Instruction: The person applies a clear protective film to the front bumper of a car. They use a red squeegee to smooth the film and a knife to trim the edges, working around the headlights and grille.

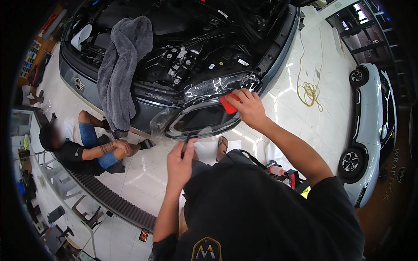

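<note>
My right hand [251,108] grips a red squeegee [228,105], its edge against the upper right part of the dark car's headlight [198,119]. Clear wrinkled film [162,122] hangs loose at the headlight's left end. A glossy, wet-looking strip [220,87] runs along the top of the headlight, and I cannot tell whether it is film. My left hand [179,165] is just below the lamp, closed around a slim dark tool [186,142] that points up toward the lamp; its exact kind is too small to make out.
A grey towel [124,65] drapes over the car's front edge beside the open engine bay [183,56]. To the left, a person [87,148] sits by a dark ribbed strip [113,195]. A yellow hose [310,93] lies coiled right; a white car [370,135] stands beyond.
</note>
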Demonstrator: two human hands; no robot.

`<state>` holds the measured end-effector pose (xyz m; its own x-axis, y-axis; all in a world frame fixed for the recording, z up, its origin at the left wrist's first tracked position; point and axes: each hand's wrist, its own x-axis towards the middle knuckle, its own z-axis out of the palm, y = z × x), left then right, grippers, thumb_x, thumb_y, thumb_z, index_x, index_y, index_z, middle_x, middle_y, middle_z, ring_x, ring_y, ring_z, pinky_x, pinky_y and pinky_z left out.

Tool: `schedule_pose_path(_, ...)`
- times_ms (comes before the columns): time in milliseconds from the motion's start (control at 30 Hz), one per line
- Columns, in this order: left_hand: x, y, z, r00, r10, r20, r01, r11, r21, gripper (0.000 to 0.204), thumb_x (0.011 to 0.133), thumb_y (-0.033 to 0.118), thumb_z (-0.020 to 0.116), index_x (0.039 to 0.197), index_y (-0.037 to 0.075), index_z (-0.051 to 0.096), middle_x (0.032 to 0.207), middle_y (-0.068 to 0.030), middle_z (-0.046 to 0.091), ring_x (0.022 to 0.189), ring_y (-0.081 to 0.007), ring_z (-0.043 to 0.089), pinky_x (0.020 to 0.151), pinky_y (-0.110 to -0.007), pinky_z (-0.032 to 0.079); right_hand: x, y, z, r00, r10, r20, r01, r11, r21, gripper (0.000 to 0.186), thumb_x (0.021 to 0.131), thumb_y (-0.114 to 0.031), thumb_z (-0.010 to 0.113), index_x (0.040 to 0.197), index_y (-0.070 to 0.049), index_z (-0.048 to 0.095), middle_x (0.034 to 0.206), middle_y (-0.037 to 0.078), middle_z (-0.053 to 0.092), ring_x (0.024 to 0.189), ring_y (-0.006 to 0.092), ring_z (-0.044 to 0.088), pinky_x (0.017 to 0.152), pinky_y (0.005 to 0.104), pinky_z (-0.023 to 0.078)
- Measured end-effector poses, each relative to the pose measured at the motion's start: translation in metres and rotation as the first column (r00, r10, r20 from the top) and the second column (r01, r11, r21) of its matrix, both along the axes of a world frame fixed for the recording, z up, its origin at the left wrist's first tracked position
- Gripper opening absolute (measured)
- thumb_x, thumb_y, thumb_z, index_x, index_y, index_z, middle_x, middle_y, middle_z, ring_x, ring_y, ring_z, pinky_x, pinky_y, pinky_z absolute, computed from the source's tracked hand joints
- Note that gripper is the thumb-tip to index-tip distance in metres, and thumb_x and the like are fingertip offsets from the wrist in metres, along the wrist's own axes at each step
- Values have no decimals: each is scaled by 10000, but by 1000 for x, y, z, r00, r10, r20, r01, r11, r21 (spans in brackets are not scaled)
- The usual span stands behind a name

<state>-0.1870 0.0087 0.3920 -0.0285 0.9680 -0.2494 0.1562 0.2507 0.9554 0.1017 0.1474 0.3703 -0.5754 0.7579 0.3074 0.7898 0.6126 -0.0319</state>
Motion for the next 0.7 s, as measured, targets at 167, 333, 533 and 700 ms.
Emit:
schedule_pose_path(167, -34, 4, 3, 999, -38, 3, 38, 999, -32, 363, 1085, 308, 546, 1176, 6, 724, 909, -20, 693, 888, -95, 588, 862, -269, 445, -17, 23, -3, 997, -39, 71, 47, 991, -122, 607, 710, -25, 695, 1294, -185, 644, 1266, 69, 600, 1184, 281, 558, 907, 409, 455)
schedule_pose_path(333, -55, 5, 1, 999, -37, -2, 37, 999, -3, 347, 1068, 286, 582, 1162, -11, 735, 900, -66, 665, 828, -133, 617, 782, -282, 479, -28, -10, 6, 997, -74, 24, 74, 997, -25, 597, 723, -1, 672, 1294, -175, 647, 1276, 49, 608, 1184, 281, 571, 878, 401, 443)
schedule_pose_path(533, -59, 6, -7, 991, -136, -5, 136, 991, -17, 367, 1079, 308, 559, 1181, -1, 729, 936, -50, 701, 935, -116, 614, 905, -285, 453, -67, 8, -5, 1000, 21, 12, -20, 998, -68, 646, 696, -8, 700, 1307, -207, 642, 1270, 44, 606, 1201, 263, 564, 912, 396, 431)
schedule_pose_path(700, -67, 5, 7, 992, -125, -8, 125, 992, -2, 366, 1077, 309, 560, 1180, 1, 728, 928, -51, 702, 916, -109, 610, 890, -280, 453, -57, 4, 8, 997, 70, 34, -67, 996, -58, 631, 688, 7, 696, 1285, -195, 660, 1257, 43, 622, 1181, 260, 587, 900, 391, 438)
